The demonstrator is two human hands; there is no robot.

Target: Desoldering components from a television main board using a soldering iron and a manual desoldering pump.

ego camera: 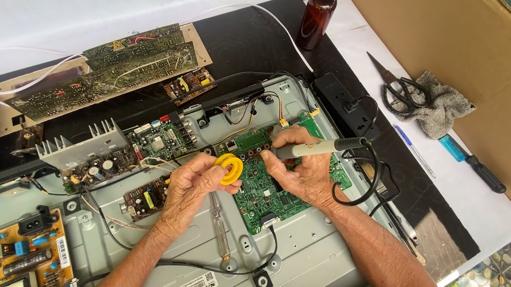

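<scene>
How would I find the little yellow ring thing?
Look at the big grey metal panel, then the green circuit board in its middle. At the board's left edge, the left hand pinches a yellow spool, the only bright yellow ring there.

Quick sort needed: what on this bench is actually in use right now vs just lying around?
In use:
- soldering iron in the right hand, tip at the green circuit board
- yellow solder spool in the left hand

Lying about:
- scissors on the grey rag
- blue-handled screwdriver
- brown spray bottle
- clear-handled tester screwdriver
- orange power board
</scene>
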